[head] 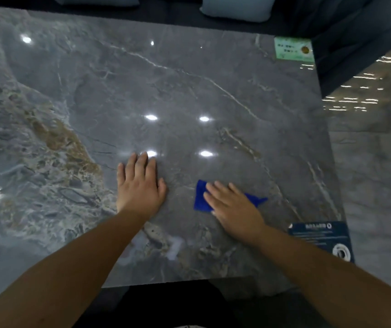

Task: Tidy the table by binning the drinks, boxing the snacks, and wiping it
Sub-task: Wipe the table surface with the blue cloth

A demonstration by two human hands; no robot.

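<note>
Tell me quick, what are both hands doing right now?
Left hand: open, flat on the table, holding nothing.
Right hand: open, pressing the blue cloth flat.

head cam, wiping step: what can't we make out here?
- Blue cloth: its middle is hidden under the right hand.
- Green label and dark label on the table: text too blurred to read.
- Bin, snack box: outside the head view.
- Cushions: cut off by the top edge.
</note>
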